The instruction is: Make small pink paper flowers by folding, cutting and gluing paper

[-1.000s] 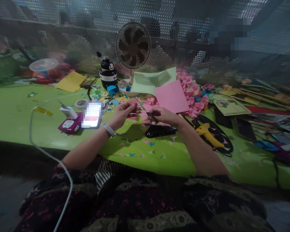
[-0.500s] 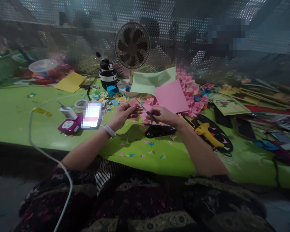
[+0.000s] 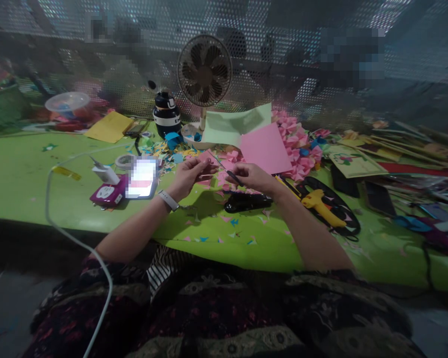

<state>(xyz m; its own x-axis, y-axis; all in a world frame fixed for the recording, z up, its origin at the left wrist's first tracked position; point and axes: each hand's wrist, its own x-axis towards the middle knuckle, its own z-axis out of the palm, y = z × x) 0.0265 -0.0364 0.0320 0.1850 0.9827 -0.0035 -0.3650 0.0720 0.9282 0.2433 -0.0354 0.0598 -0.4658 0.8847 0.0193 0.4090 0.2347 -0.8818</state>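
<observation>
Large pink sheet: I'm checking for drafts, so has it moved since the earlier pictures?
No, no visible shift: the large pink sheet keeps its place relative to the fan.

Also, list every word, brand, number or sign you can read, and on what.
"E", apparently, on the white band of the dark bottle; the following letters are too blurred.
Phone screen: pixelated, unreadable.
Purple box: markings on its white patch too small to read.
No other text is legible.

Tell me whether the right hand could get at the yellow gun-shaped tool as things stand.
Probably yes: the yellow gun-shaped tool lies close beside the right forearm, with nothing seen on top. The right hand, though, holds what look like scissors, so freeing it first might help.
</observation>
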